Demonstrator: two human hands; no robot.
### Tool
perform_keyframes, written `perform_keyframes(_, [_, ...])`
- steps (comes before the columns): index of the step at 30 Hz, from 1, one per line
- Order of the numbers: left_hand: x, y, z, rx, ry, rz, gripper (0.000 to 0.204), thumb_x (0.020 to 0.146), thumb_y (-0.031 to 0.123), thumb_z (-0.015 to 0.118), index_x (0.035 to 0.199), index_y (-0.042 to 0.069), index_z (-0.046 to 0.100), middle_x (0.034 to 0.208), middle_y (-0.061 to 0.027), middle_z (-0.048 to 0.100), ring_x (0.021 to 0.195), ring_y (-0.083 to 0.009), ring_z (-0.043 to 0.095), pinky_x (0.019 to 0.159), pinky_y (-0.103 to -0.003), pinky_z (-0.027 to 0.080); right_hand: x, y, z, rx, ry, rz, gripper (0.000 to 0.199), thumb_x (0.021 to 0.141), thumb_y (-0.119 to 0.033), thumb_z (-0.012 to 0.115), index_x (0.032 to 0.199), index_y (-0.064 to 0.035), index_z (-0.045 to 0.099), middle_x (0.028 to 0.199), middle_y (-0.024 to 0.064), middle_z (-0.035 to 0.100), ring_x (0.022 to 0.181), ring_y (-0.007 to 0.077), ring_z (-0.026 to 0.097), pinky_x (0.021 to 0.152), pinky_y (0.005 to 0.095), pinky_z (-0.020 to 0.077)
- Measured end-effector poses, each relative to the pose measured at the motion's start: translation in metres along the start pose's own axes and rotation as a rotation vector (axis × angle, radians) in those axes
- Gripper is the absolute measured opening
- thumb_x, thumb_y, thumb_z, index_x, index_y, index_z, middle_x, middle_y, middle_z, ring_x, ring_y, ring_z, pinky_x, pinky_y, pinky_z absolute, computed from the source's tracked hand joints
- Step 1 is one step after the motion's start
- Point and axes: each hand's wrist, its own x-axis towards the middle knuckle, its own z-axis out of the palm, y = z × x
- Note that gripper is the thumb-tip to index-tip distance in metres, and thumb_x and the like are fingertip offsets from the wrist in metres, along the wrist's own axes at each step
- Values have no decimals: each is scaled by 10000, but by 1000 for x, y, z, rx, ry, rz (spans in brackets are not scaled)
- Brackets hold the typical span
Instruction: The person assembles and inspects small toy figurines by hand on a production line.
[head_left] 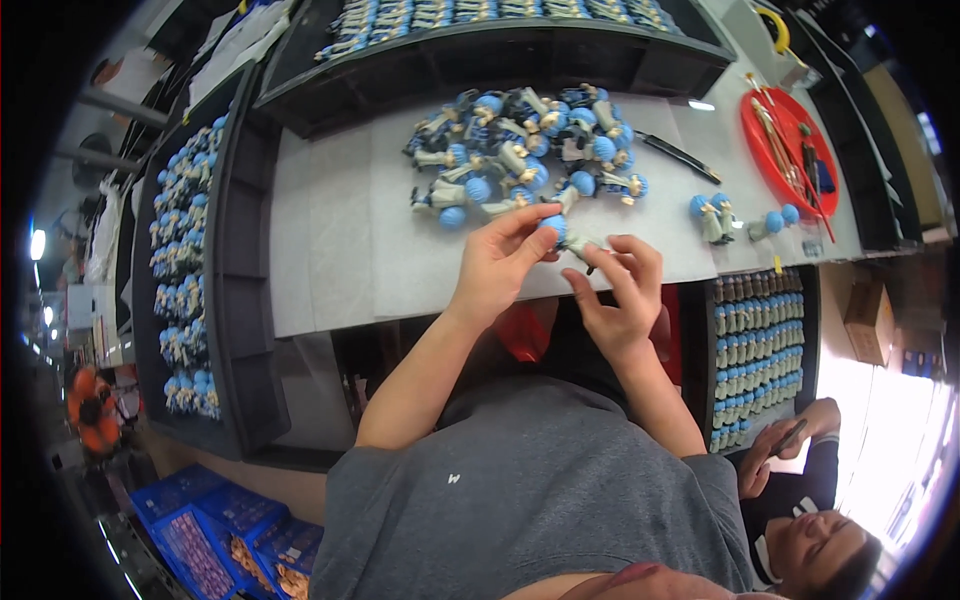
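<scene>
My left hand (500, 262) and my right hand (622, 292) meet over the near edge of the grey table (340, 240). Together they hold one small figurine with a blue round head (556, 228); the left fingers pinch its head, the right fingers grip its pale body. Just beyond the hands lies a heap of like blue-headed figurines (525, 150). Three more figurines (735, 218) lie apart to the right.
Black trays with rows of figurines stand at the left (185, 270), the far side (480, 30) and the lower right (758, 350). A red dish with tools (790, 140) sits at far right. Blue crates (215, 535) are on the floor. Another person sits at lower right (800, 500).
</scene>
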Motion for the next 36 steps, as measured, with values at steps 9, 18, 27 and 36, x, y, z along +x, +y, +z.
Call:
perform_keyframes(9, [-4, -8, 13, 215, -61, -13, 299, 877, 175, 573, 1095, -26, 539, 881, -52, 589, 786, -103, 564, 683, -241, 500, 9, 31, -32, -132, 171, 173, 258, 654, -20, 753, 887, -17, 643, 837, 88, 561, 682, 177, 572, 578, 271, 470])
perform_keyframes(18, [-6, -10, 14, 183, -105, -64, 256, 863, 138, 584, 1077, -1, 561, 951, -55, 589, 795, -96, 561, 682, -234, 489, 16, 57, -60, -727, 229, 86, 201, 681, -123, 742, 857, -56, 671, 827, 66, 571, 756, 221, 513, 682, 326, 421])
perform_keyframes(27, [-8, -4, 20, 202, -119, -75, 225, 889, 107, 538, 1081, -8, 558, 947, -57, 598, 783, -88, 556, 692, -229, 475, 59, 43, -21, -430, -125, -141, 326, 649, 32, 634, 965, -47, 611, 896, 84, 608, 832, 266, 525, 735, 342, 436])
perform_keyframes(36, [-7, -7, 7, 128, -75, -68, 280, 856, 63, 565, 1127, 0, 536, 1030, -63, 570, 862, -117, 564, 752, -255, 479, 53, 30, -16, -81, -130, 147, 487, 703, 40, 653, 1163, -38, 512, 922, 88, 559, 748, 166, 537, 641, 270, 443])
